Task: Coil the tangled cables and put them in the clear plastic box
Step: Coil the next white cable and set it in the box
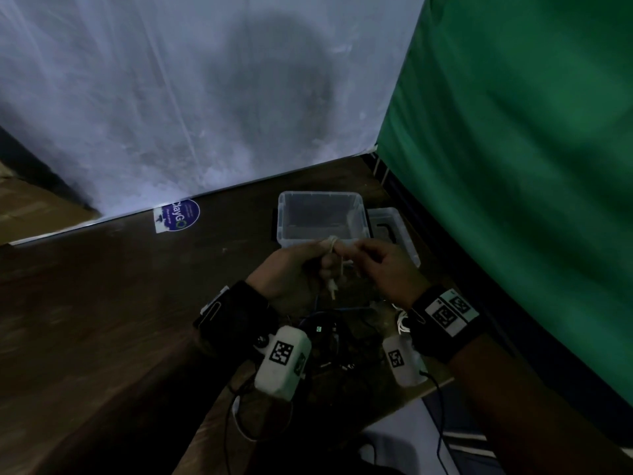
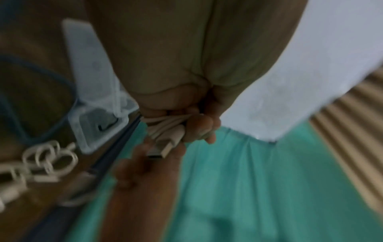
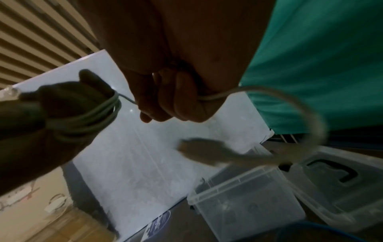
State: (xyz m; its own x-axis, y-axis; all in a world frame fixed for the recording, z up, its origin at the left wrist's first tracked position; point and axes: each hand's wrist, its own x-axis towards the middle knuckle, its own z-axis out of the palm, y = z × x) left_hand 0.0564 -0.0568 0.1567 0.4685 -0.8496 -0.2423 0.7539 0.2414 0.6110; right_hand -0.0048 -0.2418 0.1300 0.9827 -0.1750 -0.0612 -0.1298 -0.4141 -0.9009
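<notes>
My left hand grips a coil of white cable just in front of the clear plastic box, which looks to hold nothing. The turns wrap round its fingers, and a USB plug sticks out of the fist. Close beside it, my right hand pinches the same cable's loose end. From there the end loops down to a blurred plug. A tangle of black and blue cables lies on the table under my wrists, beside more white cable.
The box's clear lid lies right of the box. A white sheet stands behind the dark wooden table, and a green cloth hangs at the right. A blue round sticker is at the back edge.
</notes>
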